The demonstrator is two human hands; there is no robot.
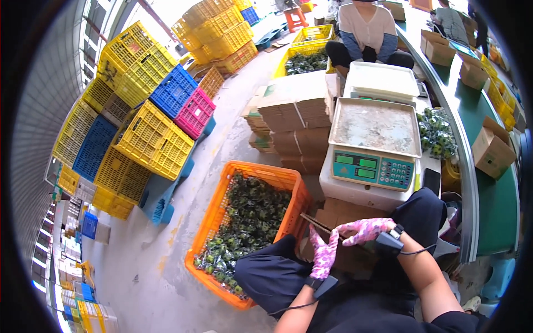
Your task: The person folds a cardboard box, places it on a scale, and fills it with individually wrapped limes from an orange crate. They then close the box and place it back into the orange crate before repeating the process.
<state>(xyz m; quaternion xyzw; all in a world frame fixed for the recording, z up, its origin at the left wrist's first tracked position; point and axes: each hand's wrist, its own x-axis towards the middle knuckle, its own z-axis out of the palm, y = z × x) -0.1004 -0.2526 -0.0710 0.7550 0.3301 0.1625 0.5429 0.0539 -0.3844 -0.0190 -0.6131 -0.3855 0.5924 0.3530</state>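
Both my hands wear pink and white patterned gloves and meet above an open cardboard box between my knees. My left hand points away from me, thumb and fingers apart, close under a raised box flap; whether it touches the flap I cannot tell. My right hand comes in from the right, its fingers stretched toward my left fingertips and apart from its thumb. Nothing shows in either hand. Left of my knee stands an orange crate full of small clear-wrapped green items.
Ahead is a weighing scale on a white block, with another scale behind it. Flattened cartons are stacked to its left. A green conveyor runs along the right. Crates pile up at left; a seated person faces me.
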